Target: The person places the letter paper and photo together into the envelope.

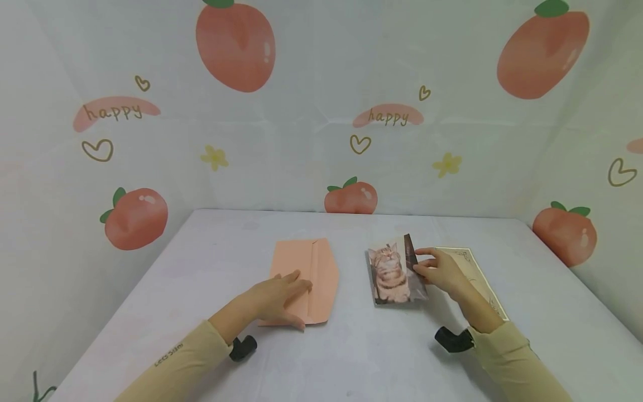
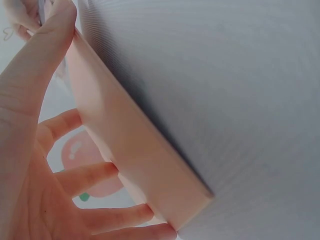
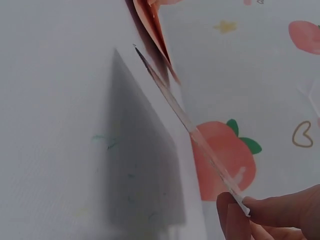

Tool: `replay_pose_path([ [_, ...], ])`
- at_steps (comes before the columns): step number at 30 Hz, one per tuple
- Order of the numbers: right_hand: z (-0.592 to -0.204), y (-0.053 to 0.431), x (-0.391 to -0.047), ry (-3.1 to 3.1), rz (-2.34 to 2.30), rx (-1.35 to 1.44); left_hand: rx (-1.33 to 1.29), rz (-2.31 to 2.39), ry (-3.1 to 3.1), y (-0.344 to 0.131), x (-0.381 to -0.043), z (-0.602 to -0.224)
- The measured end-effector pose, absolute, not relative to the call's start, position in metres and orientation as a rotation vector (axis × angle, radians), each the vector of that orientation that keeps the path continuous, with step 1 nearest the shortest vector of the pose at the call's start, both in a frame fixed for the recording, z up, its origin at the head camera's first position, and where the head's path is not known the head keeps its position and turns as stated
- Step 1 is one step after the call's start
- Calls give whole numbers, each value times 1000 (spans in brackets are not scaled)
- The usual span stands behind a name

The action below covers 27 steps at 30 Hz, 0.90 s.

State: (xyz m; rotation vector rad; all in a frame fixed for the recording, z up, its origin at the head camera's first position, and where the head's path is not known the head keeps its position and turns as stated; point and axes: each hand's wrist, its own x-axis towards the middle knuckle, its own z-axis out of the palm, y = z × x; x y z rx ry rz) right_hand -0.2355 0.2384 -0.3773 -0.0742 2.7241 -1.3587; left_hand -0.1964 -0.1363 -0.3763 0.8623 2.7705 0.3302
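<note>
A salmon-pink envelope (image 1: 325,287) lies on the table with its pointed flap opened out to the right. Across its lower left part rests my left hand (image 1: 278,298), fingers spread over the paper and thumb near the bottom edge. The left wrist view shows the fingertips touching the envelope (image 2: 130,145). My right hand (image 1: 442,272) pinches the right edge of a cat picture card (image 1: 389,273) between thumb and fingers. Seen edge-on in the right wrist view, the card (image 3: 187,122) is tilted, its held side raised off the table above a shadow.
To the right, partly behind my right hand and forearm, lies a cream card with a gold border (image 1: 472,273). A white table (image 1: 346,368) spreads beneath everything. Behind it hangs a white cloth (image 1: 311,156) printed with peaches, hearts and flowers.
</note>
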Motion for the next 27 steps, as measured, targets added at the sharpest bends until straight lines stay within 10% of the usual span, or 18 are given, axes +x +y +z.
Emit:
replay_pose_path([
  [27, -360, 215, -235, 2722, -1432, -166, 830, 313, 2768, -135, -196, -375],
])
